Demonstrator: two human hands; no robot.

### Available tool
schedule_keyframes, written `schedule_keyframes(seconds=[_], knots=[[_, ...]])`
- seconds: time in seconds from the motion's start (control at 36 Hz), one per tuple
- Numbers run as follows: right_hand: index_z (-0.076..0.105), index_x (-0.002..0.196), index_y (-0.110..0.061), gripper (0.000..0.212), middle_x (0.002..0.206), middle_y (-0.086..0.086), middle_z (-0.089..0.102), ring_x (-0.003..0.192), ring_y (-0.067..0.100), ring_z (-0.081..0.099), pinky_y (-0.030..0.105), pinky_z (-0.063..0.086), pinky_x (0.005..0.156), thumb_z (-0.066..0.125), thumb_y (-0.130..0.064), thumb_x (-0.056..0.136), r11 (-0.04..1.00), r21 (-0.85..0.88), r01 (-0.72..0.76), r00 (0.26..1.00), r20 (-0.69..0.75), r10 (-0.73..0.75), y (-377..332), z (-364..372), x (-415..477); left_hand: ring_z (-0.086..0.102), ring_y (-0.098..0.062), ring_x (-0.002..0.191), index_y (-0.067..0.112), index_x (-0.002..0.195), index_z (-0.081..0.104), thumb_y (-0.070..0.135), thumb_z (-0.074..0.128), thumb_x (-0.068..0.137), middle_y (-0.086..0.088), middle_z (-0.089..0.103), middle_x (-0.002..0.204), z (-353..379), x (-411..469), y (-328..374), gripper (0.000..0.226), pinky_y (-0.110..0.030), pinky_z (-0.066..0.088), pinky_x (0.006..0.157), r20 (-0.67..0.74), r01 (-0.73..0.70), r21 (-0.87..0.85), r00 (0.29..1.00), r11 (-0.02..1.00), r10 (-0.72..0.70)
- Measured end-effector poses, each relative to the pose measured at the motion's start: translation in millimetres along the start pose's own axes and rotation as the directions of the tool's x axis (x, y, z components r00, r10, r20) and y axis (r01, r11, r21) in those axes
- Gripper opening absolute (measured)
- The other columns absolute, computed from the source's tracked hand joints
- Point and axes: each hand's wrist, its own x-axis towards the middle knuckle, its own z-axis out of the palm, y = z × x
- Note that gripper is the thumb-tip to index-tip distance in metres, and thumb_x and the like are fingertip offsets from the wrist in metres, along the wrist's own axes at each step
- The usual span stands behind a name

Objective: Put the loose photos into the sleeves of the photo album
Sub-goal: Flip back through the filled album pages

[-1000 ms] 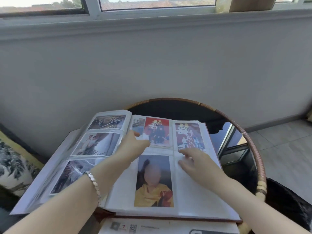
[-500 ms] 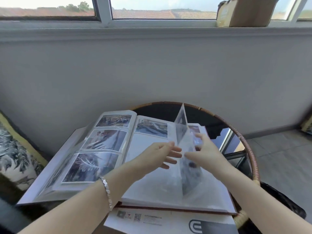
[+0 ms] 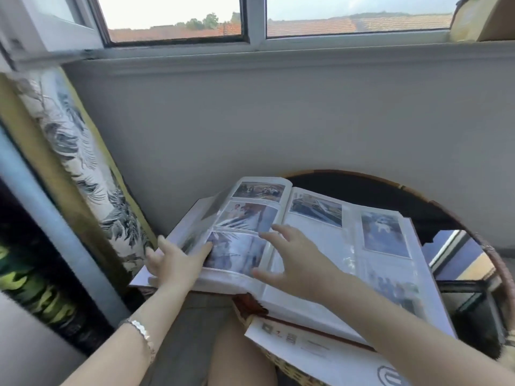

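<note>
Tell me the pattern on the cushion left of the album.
The cushion has a dark grey leaf print on cream, yellow-edged, best seen in the head view.

My left hand (image 3: 178, 263) and right hand (image 3: 301, 267) are bare, and so are both forearms, right to the lower edge of the view. On my left wrist I wear a silver bracelet (image 3: 142, 335), a narrow band of small, shiny, faceted links. Between my arms my bare knee (image 3: 239, 358) shows, with grey cloth (image 3: 195, 324) beside it, too blurred to name the garment.
</note>
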Motion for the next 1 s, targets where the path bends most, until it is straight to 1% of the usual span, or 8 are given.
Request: schedule_keyframes(seconds=[0.08, 0.17, 0.31, 0.44, 0.64, 0.72, 0.86, 1.0], knots=[[0.018, 0.146, -0.031, 0.074, 0.156, 0.001, 0.010, 0.143, 0.025, 0.003, 0.039, 0.013, 0.115, 0.046, -0.062, 0.085, 0.999, -0.054, 0.005, 0.993, 0.120, 0.001, -16.4, 20.2, 15.8, 0.017, -0.032, 0.139, 0.005, 0.148, 0.011, 0.062, 0.079, 0.054, -0.013, 0.011, 0.153, 2.8, 19.1, -25.4, 0.129, -0.049, 0.027, 0.110, 0.127, 0.362, -0.268, 0.932, 0.893, -0.339], [0.018, 0.146, -0.031, 0.076, 0.155, 0.005, 0.009, 0.141, 0.036, -0.003, 0.044, 0.011, 0.115, 0.045, -0.064, 0.084, 0.983, -0.184, 0.027, 0.992, 0.123, -0.005, -19.9, 37.2, 22.0, 0.050, -0.030, 0.117, 0.001, 0.129, 0.046, 0.037, 0.087, 0.058, -0.014, 0.048, 0.132, 6.9, 31.7, -35.7, 0.089, -0.043, 0.044, 0.099, 0.319, 0.528, -0.555, 0.849, 0.643, -0.422], [0.019, 0.146, -0.034, 0.074, 0.157, 0.000, 0.005, 0.143, 0.034, -0.006, 0.042, 0.009, 0.116, 0.047, -0.062, 0.084, 0.980, -0.200, 0.022, 0.997, 0.077, -0.007, -18.7, 44.1, 19.0, 0.063, -0.030, 0.096, 0.004, 0.120, 0.056, 0.027, 0.095, 0.007, -0.014, 0.064, 0.110, 41.7, 69.6, -78.9, 0.121, -0.045, 0.054, 0.086, 0.322, 0.470, -0.786, 0.865, 0.401, -0.384], [0.024, 0.144, -0.036, 0.070, 0.157, -0.002, 0.007, 0.144, 0.032, -0.004, 0.040, 0.010, 0.116, 0.050, -0.060, 0.083, 0.988, -0.153, 0.013, 0.998, 0.061, -0.003, -19.1, 41.0, 15.9, 0.056, -0.029, 0.113, 0.014, 0.139, 0.039, 0.011, 0.089, 0.049, -0.008, 0.052, 0.133, 9.3, 12.5, -46.4, 0.103, -0.045, 0.047, 0.096, 0.140, 0.306, -0.862, 0.910, 0.405, -0.391], [0.023, 0.142, -0.042, 0.072, 0.151, 0.000, 0.017, 0.139, 0.023, 0.013, 0.032, 0.021, 0.112, 0.059, -0.053, 0.080, 1.000, -0.009, 0.020, 1.000, -0.011, -0.020, -17.9, 31.3, 10.6, 0.058, 0.004, 0.090, 0.017, 0.140, 0.035, -0.006, 0.070, 0.077, 0.007, 0.055, 0.114, -30.5, -32.9, 12.2, 0.076, -0.011, 0.048, 0.075, -0.219, -0.201, -0.888, 0.976, 0.414, 0.004], [0.025, 0.142, -0.041, 0.073, 0.147, -0.004, 0.020, 0.136, 0.012, 0.022, 0.022, 0.025, 0.107, 0.062, -0.051, 0.080, 0.982, 0.185, 0.040, 0.999, -0.040, -0.033, -16.2, 18.4, 7.5, 0.062, -0.005, 0.099, 0.024, 0.137, 0.037, 0.002, 0.070, 0.080, 0.011, 0.059, 0.109, -36.8, -50.2, 30.9, 0.070, -0.014, 0.052, 0.076, -0.300, -0.369, -0.807, 0.929, 0.460, 0.218], [0.030, 0.131, -0.044, 0.053, 0.134, -0.016, 0.041, 0.118, -0.004, 0.045, 0.009, 0.037, 0.096, 0.055, -0.047, 0.085, 0.727, 0.677, 0.113, 0.980, -0.196, 0.030, -13.4, -23.6, -11.1, 0.064, -0.002, 0.073, 0.054, 0.121, 0.036, 0.010, 0.066, 0.085, 0.009, 0.067, 0.086, -31.4, -90.8, 57.5, 0.064, -0.011, 0.049, 0.065, -0.308, -0.639, -0.622, 0.731, 0.453, 0.609], [0.050, 0.116, -0.039, 0.071, 0.104, -0.007, 0.070, 0.099, 0.012, 0.066, 0.024, 0.054, 0.082, 0.064, -0.076, 0.057, 0.391, 0.876, 0.282, 0.911, -0.373, 0.179, 6.7, -65.9, -41.1, 0.064, -0.006, 0.099, 0.041, 0.131, 0.049, 0.027, 0.056, 0.084, 0.015, 0.065, 0.113, -9.4, -118.2, 82.7, 0.050, -0.022, 0.053, 0.084, -0.201, -0.867, -0.404, 0.395, 0.291, 0.896]])
